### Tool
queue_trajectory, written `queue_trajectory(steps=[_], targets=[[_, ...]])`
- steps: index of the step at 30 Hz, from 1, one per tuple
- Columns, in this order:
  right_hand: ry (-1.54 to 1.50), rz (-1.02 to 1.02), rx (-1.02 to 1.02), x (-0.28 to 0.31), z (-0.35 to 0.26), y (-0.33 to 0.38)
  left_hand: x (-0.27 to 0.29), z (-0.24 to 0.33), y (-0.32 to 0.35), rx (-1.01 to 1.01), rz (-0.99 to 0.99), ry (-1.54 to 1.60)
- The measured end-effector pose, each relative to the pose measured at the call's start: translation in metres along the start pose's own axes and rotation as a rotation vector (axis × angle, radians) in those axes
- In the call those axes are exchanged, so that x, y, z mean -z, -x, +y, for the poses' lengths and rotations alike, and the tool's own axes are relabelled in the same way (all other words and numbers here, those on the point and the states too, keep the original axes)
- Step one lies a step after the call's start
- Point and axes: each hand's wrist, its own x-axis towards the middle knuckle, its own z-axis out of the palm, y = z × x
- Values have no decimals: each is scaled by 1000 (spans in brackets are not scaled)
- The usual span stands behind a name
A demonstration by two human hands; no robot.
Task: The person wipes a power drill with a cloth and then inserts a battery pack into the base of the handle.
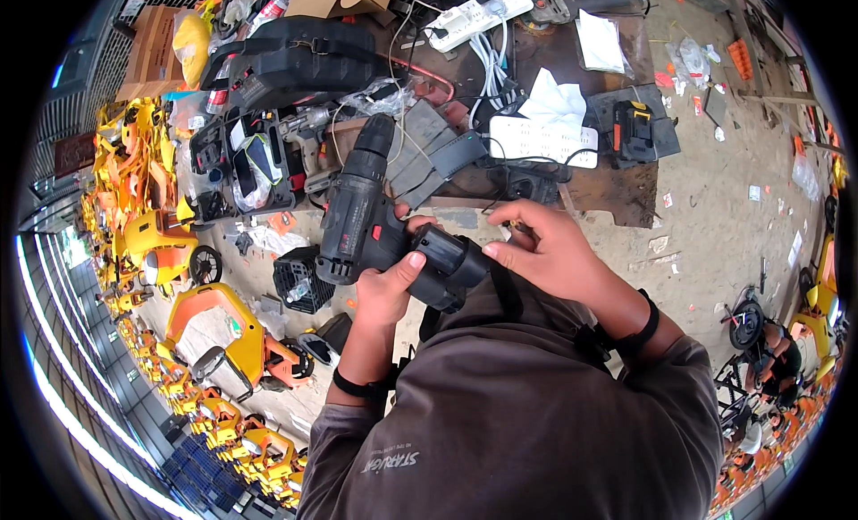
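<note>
My left hand [390, 286] is closed round the handle of a black cordless drill [356, 212], its thumb lying across the grip. The drill's chuck points away from me, up and slightly right. At the handle's lower end is a black battery pack [447, 256], on my right and close to my body. Beside that pack is my right hand [550, 256], fingers curled and thumb tip at the pack's edge. A small dark piece shows between its finger and thumb, too little visible to name.
Ahead stands a cluttered workbench [617, 194] with a second drill [308, 145], a black tool case [299, 64], white power strips [545, 142] and a black-yellow battery [633, 131]. A black crate [302, 279] and yellow vehicle body [219, 328] are on the left floor. Another person [779, 364] is far right.
</note>
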Motion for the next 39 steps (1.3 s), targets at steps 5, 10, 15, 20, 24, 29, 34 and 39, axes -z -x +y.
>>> queue_trajectory(steps=[5,10,15,20,24,29,34,39], targets=[[-25,-72,-18,1,13,1,-10,-4,-6,21,18,-35],[285,40,55,25,68,-3,-7,-13,-13,24,147,-212],[556,196,-161,83,103,10,11,-20,-10,-4,301,-244],[814,507,-181,146,103,14,26,-13,-1,32,419,-256],[971,645,-159,158,79,-6,31,-17,8,9,491,-253],[843,420,65,114,81,-40,31,-21,14,25,519,-257],[543,68,-66,58,82,-67,37,-23,26,-44,504,-232],[165,-66,-114,19,100,-90,42,-20,32,-56,504,-201]])
